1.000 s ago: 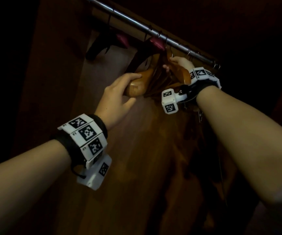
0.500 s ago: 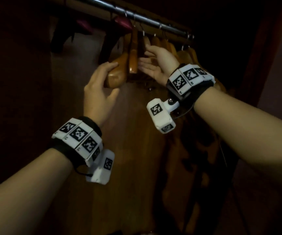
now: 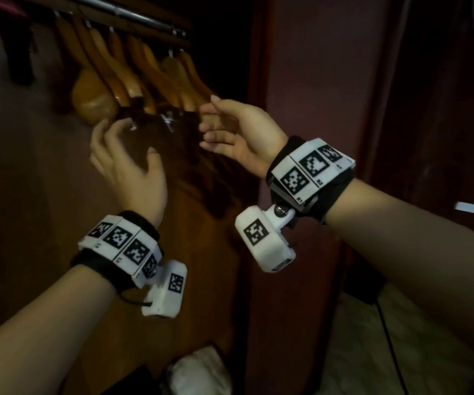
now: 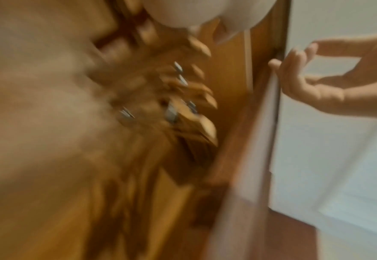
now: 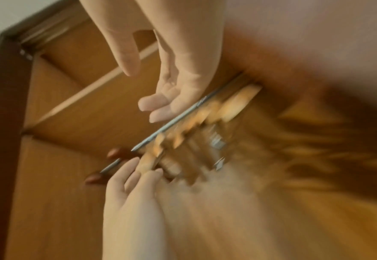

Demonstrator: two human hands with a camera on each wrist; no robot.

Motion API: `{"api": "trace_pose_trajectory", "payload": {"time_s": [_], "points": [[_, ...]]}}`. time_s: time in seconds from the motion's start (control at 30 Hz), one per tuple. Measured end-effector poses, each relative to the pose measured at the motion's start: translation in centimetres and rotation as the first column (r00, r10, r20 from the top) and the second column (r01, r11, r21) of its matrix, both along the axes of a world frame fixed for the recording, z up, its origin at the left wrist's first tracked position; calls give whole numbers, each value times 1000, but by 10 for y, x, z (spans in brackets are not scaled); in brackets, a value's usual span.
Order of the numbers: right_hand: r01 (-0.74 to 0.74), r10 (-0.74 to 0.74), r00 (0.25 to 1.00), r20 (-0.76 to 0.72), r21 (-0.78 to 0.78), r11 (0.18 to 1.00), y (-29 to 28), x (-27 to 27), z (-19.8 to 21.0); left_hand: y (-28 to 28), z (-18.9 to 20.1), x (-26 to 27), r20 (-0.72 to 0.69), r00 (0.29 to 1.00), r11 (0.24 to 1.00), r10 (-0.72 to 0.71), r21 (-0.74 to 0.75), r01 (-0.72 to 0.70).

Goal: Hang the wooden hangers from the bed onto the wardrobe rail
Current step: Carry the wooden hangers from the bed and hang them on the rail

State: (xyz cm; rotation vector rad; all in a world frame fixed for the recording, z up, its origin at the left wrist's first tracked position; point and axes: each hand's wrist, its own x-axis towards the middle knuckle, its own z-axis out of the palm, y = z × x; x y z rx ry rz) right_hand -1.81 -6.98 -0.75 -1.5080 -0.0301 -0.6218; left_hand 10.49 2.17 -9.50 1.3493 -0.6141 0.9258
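Several wooden hangers point(image 3: 122, 72) hang side by side from the metal wardrobe rail point(image 3: 133, 17), bunched toward its right end. My left hand point(image 3: 124, 161) is below their lower ends, fingers relaxed and empty. My right hand point(image 3: 230, 129) is just right of the hangers, palm turned toward them, fingers straight, holding nothing. In the right wrist view both hands show empty: the right hand point(image 5: 160, 73) above the blurred hangers point(image 5: 205, 123) and rail point(image 5: 172, 123), the left hand point(image 5: 134, 190) below. The left wrist view shows the blurred hangers point(image 4: 183, 98) and the open right hand point(image 4: 320, 79).
The wardrobe's wooden back panel point(image 3: 59, 223) lies behind the hangers. Its dark red side frame point(image 3: 258, 81) stands right of the rail. A dark garment point(image 3: 19, 61) hangs at the far left. A white bundle point(image 3: 201, 372) lies low in the wardrobe. A pale surface point(image 3: 401, 352) shows at lower right.
My left hand has let go of the hanger's end and dropped lower. My right hand has pulled back from among the hangers to their right side. The view has swung right.
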Motion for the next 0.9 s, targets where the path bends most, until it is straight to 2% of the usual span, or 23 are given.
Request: {"api": "trace_pose_trajectory", "payload": {"time_s": [0.17, 0.3, 0.43, 0.53, 0.57, 0.63, 0.7, 0.8, 0.9], "points": [[189, -190, 981, -47, -18, 982, -59, -131, -26, -88, -13, -118, 44, 966, 967, -256, 20, 255], [382, -377, 920, -104, 24, 924, -110, -261, -54, -167, -35, -246, 32, 902, 903, -430, 33, 429], [617, -591, 779, -208, 88, 782, -156, -401, -85, -240, -59, -379, -38, 784, 780, -620, 81, 621], [725, -684, 688, -242, 183, 664, -186, -506, -104, -285, -68, -473, -92, 676, 668, -732, 102, 737], [757, -714, 654, -251, 213, 618, -192, -533, -110, -295, -70, -497, -110, 647, 638, -755, 106, 763], [857, -812, 513, -279, 224, 464, -205, -598, -124, -322, -79, -551, -147, 575, 561, -805, 127, 818], [938, -884, 334, -327, 206, 279, -215, -667, -143, -353, -94, -612, -187, 470, 450, -862, 144, 882], [977, -912, 123, -392, 208, 43, -232, -754, -170, -394, -116, -689, -248, 332, 302, -910, 153, 941], [966, -904, -33, -427, 219, -138, -252, -822, -187, -443, -135, -750, -400, 185, 157, -898, 104, 982]]}}
